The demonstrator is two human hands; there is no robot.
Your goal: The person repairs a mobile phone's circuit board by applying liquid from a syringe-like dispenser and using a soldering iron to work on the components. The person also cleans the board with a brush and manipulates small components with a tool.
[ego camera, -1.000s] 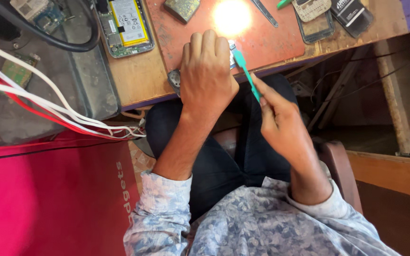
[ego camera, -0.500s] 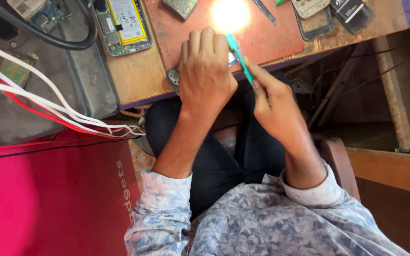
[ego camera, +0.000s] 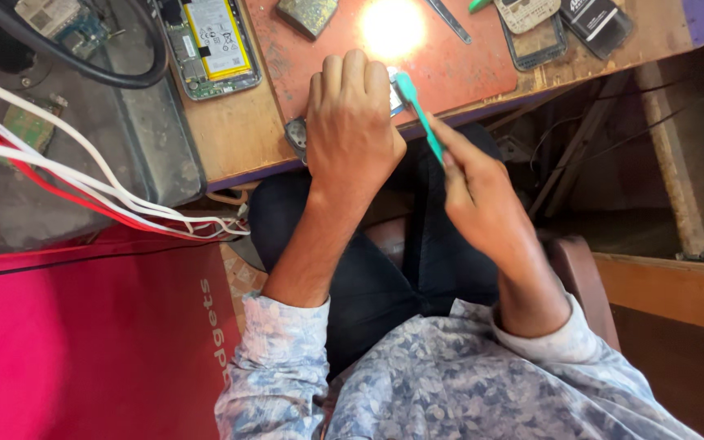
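Head view, looking straight down over the lap to the edge of a wooden workbench [ego camera: 238, 147]. Left hand [ego camera: 352, 130] lies palm-down at the bench edge, fingers curled together over a small phone-like device [ego camera: 297, 134]; only a dark corner of it shows at the thumb side and a pale sliver by the fingertips, so the hand covers and steadies it rather than pinching it. Right hand [ego camera: 482, 195] pinches a slim teal tool [ego camera: 417, 114] between thumb and forefinger low on its shaft; the tip angles up and left to meet the covered device just beside the left fingertips. The tool looks like thin plastic, light, slightly flexible, smooth; it is best held near the lower end as now, with little force, since a hard lever would likely bend it. The device probably has thin, fragile parts, so it is better braced flat from above than squeezed by its edges. A bright lamp glare [ego camera: 391, 28] washes out the red mat [ego camera: 450, 73] beyond the hands. An opened phone with yellow battery [ego camera: 212, 45] sits to the left, white and red cables [ego camera: 83, 183] trail across a grey box [ego camera: 83, 147], and more handsets [ego camera: 535, 41] lie at the upper right.
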